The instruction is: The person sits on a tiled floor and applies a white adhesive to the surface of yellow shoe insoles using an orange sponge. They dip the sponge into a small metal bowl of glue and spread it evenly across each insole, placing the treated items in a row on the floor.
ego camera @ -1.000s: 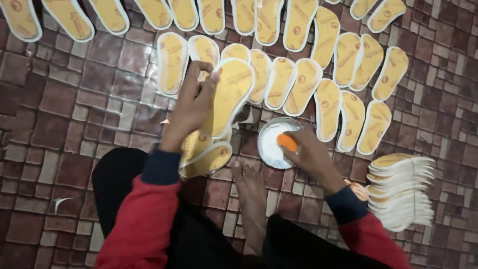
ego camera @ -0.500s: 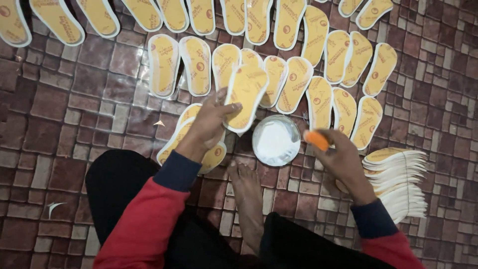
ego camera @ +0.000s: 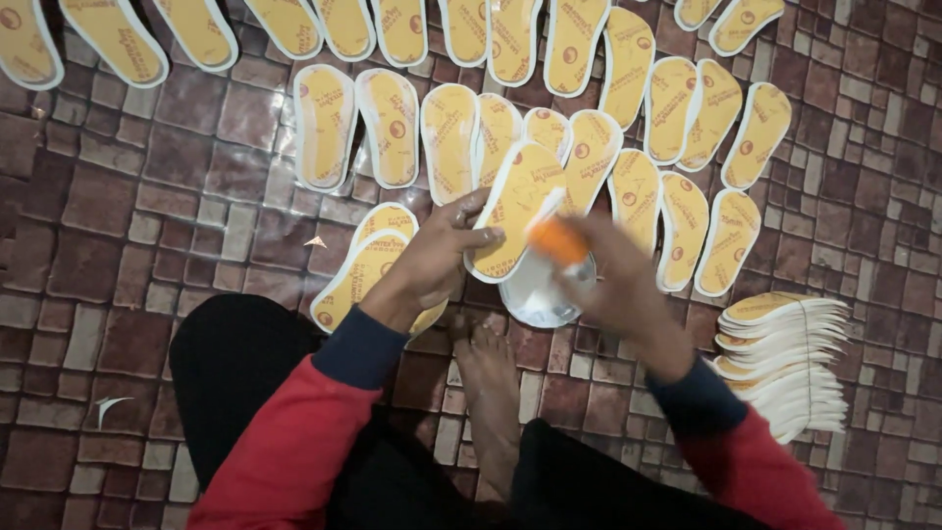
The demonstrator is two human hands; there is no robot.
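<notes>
Dim warm indoor light, soft shadows, glossy sheen on floor tiles (ego camera: 157,186), right hand (ego camera: 613,280) motion-blurred — edges darker

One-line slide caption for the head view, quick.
Left hand holds a yellow insole while right hand brings an orange-handled brush over it, above a white bowl.

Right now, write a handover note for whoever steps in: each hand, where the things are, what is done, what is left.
Left hand: holds one yellow insole tilted above the white bowl.
Right hand: grips an orange-handled brush against that insole; blurred, so contact is unclear.
Small pile of insoles lies under the left wrist; a fanned stack sits right of the right arm.
Done: many insoles lie spread in rows on the tiled floor.
Left: apparently the held one and both piles.
</notes>
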